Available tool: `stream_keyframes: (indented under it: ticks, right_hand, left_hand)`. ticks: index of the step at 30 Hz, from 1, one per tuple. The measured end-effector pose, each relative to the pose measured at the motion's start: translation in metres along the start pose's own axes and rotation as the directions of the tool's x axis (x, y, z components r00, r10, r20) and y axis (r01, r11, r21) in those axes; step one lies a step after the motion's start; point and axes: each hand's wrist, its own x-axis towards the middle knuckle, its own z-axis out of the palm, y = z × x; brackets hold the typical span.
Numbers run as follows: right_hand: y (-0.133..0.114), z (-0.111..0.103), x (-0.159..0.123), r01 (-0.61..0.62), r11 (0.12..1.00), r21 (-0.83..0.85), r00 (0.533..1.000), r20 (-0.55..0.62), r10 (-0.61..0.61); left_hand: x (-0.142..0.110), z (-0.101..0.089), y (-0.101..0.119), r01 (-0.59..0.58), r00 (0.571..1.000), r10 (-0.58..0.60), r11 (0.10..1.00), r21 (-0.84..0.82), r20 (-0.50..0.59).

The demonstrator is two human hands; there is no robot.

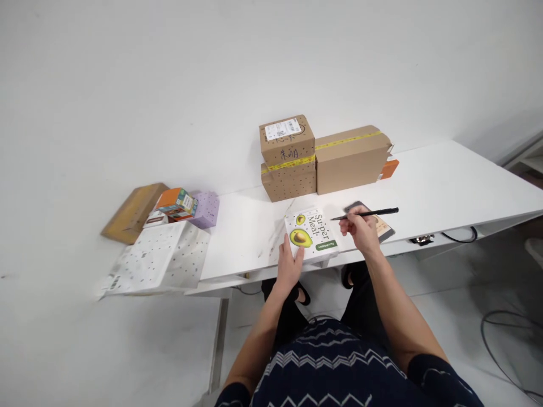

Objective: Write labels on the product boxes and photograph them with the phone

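Observation:
A white box (314, 229) printed with avocados and "Super Meal" lies flat on the white table (445, 181) near its front edge. My left hand (289, 265) rests against the box's near left corner, fingers closed along its side. My right hand (360, 230) is just right of the box and pinches a black pen (367, 213), which points left towards the box. A dark phone-like slab (382, 225) lies under and behind my right hand.
Two stacked cardboard boxes (288, 158) and a longer cardboard carton (350, 159) with yellow tape stand at the wall. At the left end lie a white dotted mailer (161, 257), a purple box (206, 209), a colourful small box (176, 202) and a flat brown parcel (133, 212). Cables (460, 234) hang at right.

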Motion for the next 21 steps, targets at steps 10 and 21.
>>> stream_keyframes:
  ticks: [10,21]
  right_hand:
    - [0.031,0.047,0.012,0.057,0.963,-0.265,0.972,0.236,0.007]
    - [0.024,0.046,0.019,0.000,0.962,-0.275,0.991,0.127,0.036]
  left_hand:
    - [0.000,-0.009,0.029,-0.302,0.940,0.329,0.924,0.234,-0.086]
    - [0.040,0.025,0.044,-0.553,0.830,0.546,0.776,0.304,0.117]
